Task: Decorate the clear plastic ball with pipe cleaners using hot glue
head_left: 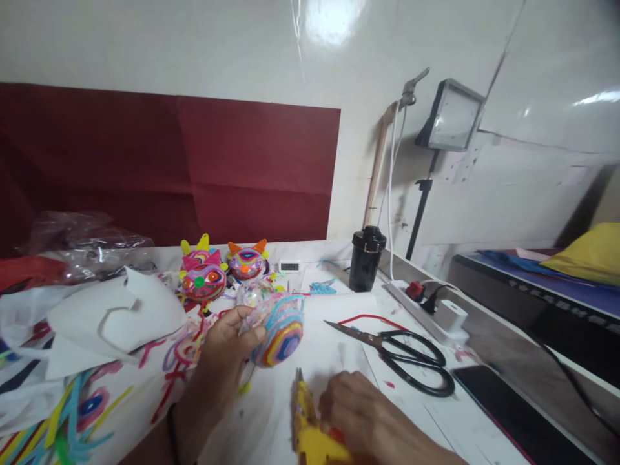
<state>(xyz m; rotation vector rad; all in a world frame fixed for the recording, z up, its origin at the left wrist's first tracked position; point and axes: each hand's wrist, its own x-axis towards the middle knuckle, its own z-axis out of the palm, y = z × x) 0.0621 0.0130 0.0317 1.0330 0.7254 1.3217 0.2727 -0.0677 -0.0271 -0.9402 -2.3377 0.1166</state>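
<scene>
My left hand (225, 352) pinches a clear ball (279, 336) between thumb and fingers, above the white table. Rings of blue, yellow, red and purple pipe cleaner cover its right side. Low in the middle, my right hand (356, 410) is closed at a yellow glue gun (310, 423), whose nozzle points away from me. Part of the gun's handle is hidden and blurred. Just past the ball sits another clear ball (254, 292). Behind it stand finished-looking animal-face balls, one with orange ears (248, 259) and one with pink ears (203, 282).
Black-handled scissors (411, 358) and a phone (513, 413) lie at right. A black bottle (367, 259) stands near the wall, beside a power strip (431, 313). White paper sheets (116, 316) and pipe-cleaner strips (72, 413) cover the left side. A small digital display (289, 266) stands behind.
</scene>
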